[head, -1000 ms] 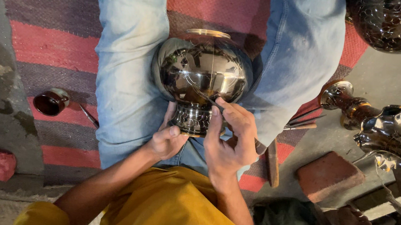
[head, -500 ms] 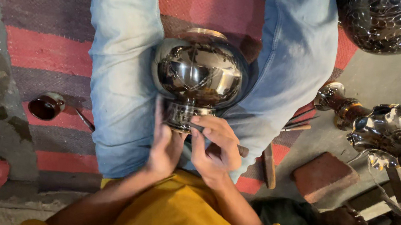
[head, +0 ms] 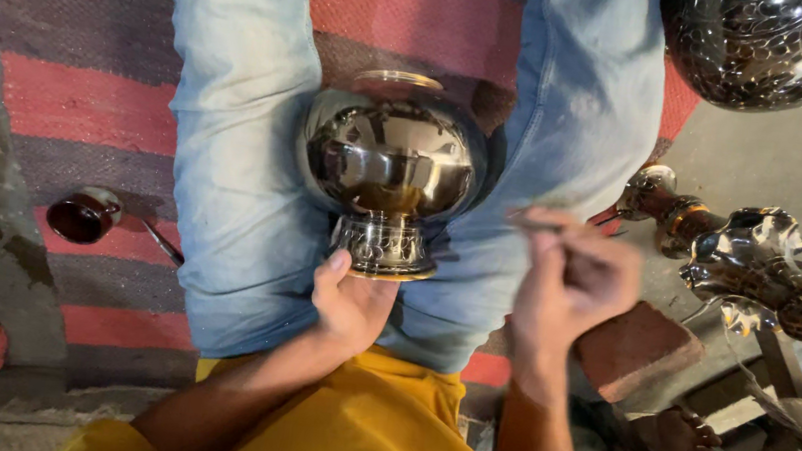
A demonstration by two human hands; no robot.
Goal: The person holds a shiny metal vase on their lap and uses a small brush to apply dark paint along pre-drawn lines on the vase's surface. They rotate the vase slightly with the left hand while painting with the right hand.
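1. A shiny round metal pot [head: 390, 159] with an engraved foot lies between the person's jeans-clad legs, over a red striped rug [head: 91, 29].
2. The left hand [head: 352, 301] cups the pot's foot from below, fingers closed against it.
3. The right hand [head: 576, 276], blurred, is off the pot to its right, pinching a thin tool [head: 534, 224].
4. A small dark cup [head: 85, 216] sits on the rug at left; what it holds cannot be told.

Right hand [head: 570, 285] motion-blurred, thin tool [head: 547, 226] in its grip indistinct, dark patterned vessel [head: 764, 45] cut off at top edge
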